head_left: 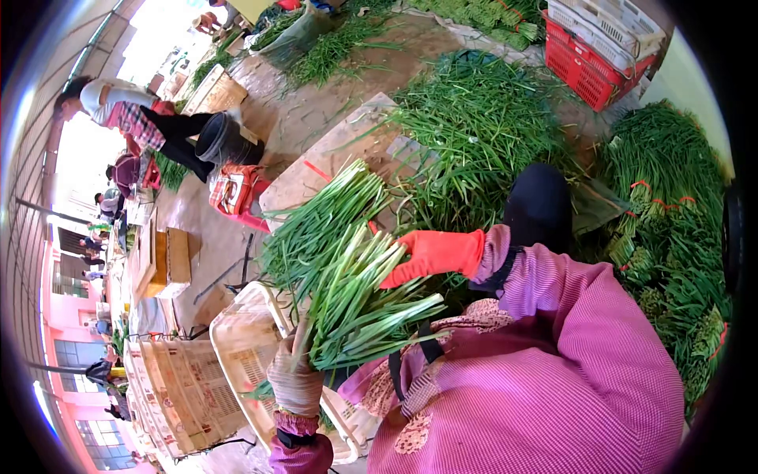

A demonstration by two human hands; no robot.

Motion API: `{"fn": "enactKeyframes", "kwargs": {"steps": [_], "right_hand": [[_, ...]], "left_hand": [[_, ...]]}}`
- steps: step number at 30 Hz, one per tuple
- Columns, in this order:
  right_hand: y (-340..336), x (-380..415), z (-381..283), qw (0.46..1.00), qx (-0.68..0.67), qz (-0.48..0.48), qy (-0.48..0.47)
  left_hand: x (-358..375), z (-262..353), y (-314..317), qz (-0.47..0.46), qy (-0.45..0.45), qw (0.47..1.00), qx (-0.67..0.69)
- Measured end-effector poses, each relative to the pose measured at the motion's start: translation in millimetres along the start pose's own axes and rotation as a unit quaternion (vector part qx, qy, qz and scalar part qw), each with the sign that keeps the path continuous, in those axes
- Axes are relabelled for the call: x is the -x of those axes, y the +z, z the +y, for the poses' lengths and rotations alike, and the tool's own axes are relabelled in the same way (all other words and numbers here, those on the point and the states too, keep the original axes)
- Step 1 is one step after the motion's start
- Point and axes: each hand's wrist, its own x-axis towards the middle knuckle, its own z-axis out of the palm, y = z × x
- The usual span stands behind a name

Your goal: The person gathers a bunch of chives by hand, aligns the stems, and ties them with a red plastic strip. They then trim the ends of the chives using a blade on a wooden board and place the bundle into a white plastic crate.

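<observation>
A loose bunch of garlic chives (347, 308) lies across my front, its pale stem ends fanned toward the right. My left hand (296, 375), in a pale worn glove, is closed round the leafy end. My right hand (438, 254), in a red rubber glove, reaches over the stems with thumb and fingers spread, its fingertips touching the pale ends. Just beyond, another bunch of chives (328, 209) rests on a wooden board (300, 186) beside a red strip (317, 171). The left fingertips are hidden behind the leaves.
A big heap of loose chives (482, 118) lies beyond my knee (539, 207). Tied bundles (663, 205) pile up at right, below red and white crates (588, 67). A pale plastic basket (237, 340) stands at left. Farther off are a dark bucket (221, 138) and a person (138, 118) bending.
</observation>
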Motion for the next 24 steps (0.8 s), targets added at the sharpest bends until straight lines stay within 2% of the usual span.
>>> {"fn": "enactKeyframes", "kwargs": {"steps": [3,5,9,12,14,15,16,17,18,20,21,22,23,24], "right_hand": [[4.5,-6.3,7.4,0.999,-0.038,-0.003,0.02],[10.8,-6.3,5.6,0.998,-0.062,0.006,0.005],[13.6,-13.7,27.4,0.996,-0.085,-0.011,-0.009],[18.3,-11.1,16.2,0.995,-0.09,-0.038,-0.02],[14.2,0.2,-1.0,0.994,-0.106,-0.011,0.014],[10.9,-2.0,2.6,0.992,-0.04,-0.01,-0.117],[0.3,4.5,0.1,0.975,0.094,0.001,-0.202],[-2.2,8.6,-6.4,0.975,-0.107,-0.007,-0.196],[-5.7,12.4,-10.4,0.936,-0.303,-0.014,-0.181],[-39.0,28.9,-19.1,0.909,-0.35,0.008,-0.228],[-54.0,41.1,-23.6,0.936,-0.287,0.03,-0.204],[-64.2,52.7,-30.9,0.957,-0.223,0.051,-0.178],[-64.0,64.4,-50.2,0.996,0.001,0.087,-0.036],[-63.2,62.8,-49.4,0.996,0.002,0.085,-0.037]], "left_hand": [[0.0,-7.4,3.6,-0.011,0.023,0.999,-0.031],[2.4,-12.6,6.6,0.019,0.052,0.998,-0.006],[0.6,-10.7,6.0,-0.004,0.032,0.999,-0.014],[-0.7,-9.4,4.2,-0.049,0.024,0.997,-0.045],[2.4,-12.7,7.6,-0.05,0.002,0.998,0.027],[6.4,-22.8,16.2,-0.049,0.001,0.998,0.027],[11.9,-39.4,29.8,-0.035,-0.01,0.994,0.103],[14.8,-48.5,36.9,-0.02,-0.021,0.984,0.178],[14.6,-45.7,33.2,-0.019,-0.023,0.983,0.179],[14.0,-37.5,22.5,-0.087,-0.132,0.921,0.356],[17.9,-54.4,36.0,-0.082,-0.107,0.929,0.344],[18.2,-58.5,34.0,-0.114,-0.13,0.908,0.381],[16.7,-61.7,33.2,-0.153,-0.148,0.883,0.418],[16.0,-63.3,32.2,-0.191,-0.171,0.852,0.456]]}}
